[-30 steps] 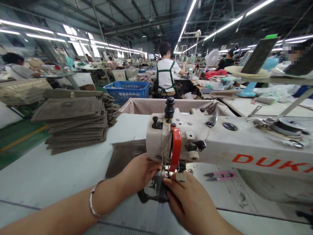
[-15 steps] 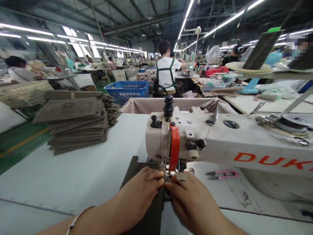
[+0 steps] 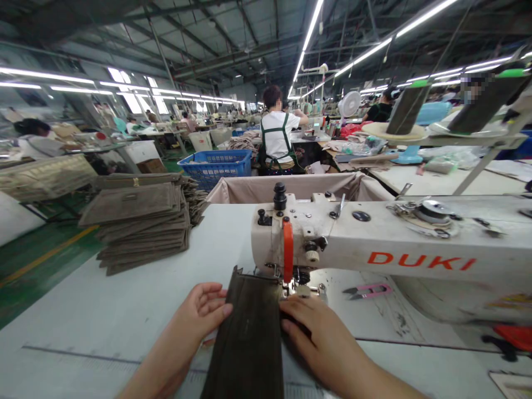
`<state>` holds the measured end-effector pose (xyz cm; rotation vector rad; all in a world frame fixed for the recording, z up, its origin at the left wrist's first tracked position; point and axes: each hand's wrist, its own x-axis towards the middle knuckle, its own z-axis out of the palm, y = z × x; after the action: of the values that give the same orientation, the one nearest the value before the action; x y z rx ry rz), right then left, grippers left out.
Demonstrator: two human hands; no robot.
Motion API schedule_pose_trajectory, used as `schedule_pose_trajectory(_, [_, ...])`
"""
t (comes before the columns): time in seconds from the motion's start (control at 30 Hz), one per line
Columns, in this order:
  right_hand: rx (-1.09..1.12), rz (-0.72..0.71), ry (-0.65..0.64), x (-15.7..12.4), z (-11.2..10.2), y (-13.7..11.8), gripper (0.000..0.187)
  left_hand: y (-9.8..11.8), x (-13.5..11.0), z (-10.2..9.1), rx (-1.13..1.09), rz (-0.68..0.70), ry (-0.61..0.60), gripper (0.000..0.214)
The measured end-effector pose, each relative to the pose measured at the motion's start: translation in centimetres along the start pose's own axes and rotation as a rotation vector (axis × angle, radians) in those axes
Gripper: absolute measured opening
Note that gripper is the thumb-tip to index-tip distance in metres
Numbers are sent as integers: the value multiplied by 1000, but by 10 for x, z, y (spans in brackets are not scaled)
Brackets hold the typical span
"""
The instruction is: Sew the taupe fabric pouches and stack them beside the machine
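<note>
A dark grey-brown fabric panel (image 3: pixel 251 338) lies lengthwise under the sewing machine head (image 3: pixel 266 246), its right edge beside the presser foot. At the panel's left edge, my left hand (image 3: pixel 203 313) has curled fingers and its thumb on the edge; the fingertips meet the fabric there. My right hand (image 3: pixel 311 327) is closed at the right edge just in front of the needle area, index finger and thumb against the fabric. A small block-like piece on a right finger partly hides the foot. Pink-handled thread snips (image 3: pixel 368 291) lie on the machine bed.
A tall stack of similar fabric pieces (image 3: pixel 137 221) stands on the white table (image 3: pixel 103 310) at left. Beyond the machine are a cloth-lined bin (image 3: pixel 249 190) and a blue basket (image 3: pixel 216 160). Thread cones (image 3: pixel 409 111) stand at right. A person (image 3: pixel 278 130) in a green apron works ahead.
My left hand has moved off the top of the panel to its left edge, uncovering the fabric. My right hand stays near the needle. The view has shifted to the right.
</note>
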<state>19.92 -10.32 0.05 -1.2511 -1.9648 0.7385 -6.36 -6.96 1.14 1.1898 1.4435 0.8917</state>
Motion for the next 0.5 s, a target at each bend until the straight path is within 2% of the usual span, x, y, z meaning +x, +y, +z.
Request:
schedule_pose_trajectory(0.1, [574, 223, 86, -3, 15, -11, 15, 13, -18, 21, -336, -190, -152, 50])
schedule_pose_trajectory(0.17, [941, 320, 152, -10, 29, -16, 27, 15, -27, 28, -433, -275, -295, 46])
schedule_pose_trajectory(0.23, [1115, 363, 177, -22, 41, -19, 41, 12, -33, 24, -427, -290, -344, 43])
schedule_pose_trajectory(0.3, [1062, 390, 153, -38, 48, -20, 38, 7, -37, 9, -266, -249, -320, 42])
schedule_pose_trajectory(0.37, [850, 411, 122, -53, 50, -18, 25, 1, -42, -7, 66, -94, -210, 44])
schedule_pose_trajectory(0.4, [726, 419, 106, -60, 51, -18, 19, -1, -45, -13, 269, 56, -118, 46])
schedule_pose_trajectory(0.47, [498, 408, 79, -71, 50, -17, 8, -5, -54, -15, 643, 479, 24, 53])
schedule_pose_trajectory(0.5, [390, 382, 64, -74, 49, -17, 5, -7, -59, -10, 779, 699, 25, 57])
